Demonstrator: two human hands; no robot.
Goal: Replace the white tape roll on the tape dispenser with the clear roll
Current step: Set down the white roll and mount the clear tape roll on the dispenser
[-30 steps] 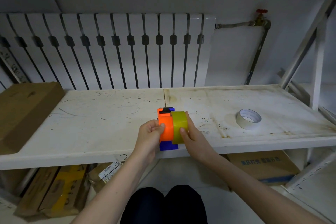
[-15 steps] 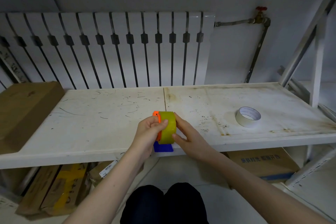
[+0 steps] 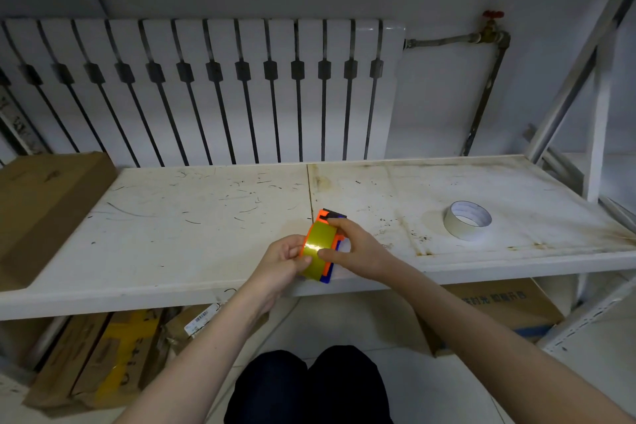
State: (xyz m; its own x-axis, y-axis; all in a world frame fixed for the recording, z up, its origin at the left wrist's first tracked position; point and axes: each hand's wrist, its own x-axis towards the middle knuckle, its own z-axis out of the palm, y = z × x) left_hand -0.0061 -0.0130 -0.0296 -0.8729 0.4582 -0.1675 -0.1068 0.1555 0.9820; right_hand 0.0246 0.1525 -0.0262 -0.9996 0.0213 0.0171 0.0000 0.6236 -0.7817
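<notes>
White roll point(image 3: 467, 220) lies discarded at three o'clock; both hands' point(image 3: 280, 260) grips clamp the clear roll point(image 3: 318, 251) onto the dispenser point(image 3: 330, 217), threading probably left.

The tape dispenser point(image 3: 328, 217) is at the shelf's point(image 3: 206, 217) front edge, carrying the clear roll point(image 3: 318, 253). The left hand point(image 3: 282, 260) is left of the dispenser, the right hand point(image 3: 358, 251) right. The white roll point(image 3: 466, 220) lies on the shelf, well right of the dispenser; a cardboard box point(image 3: 44, 206) sits far left.
</notes>
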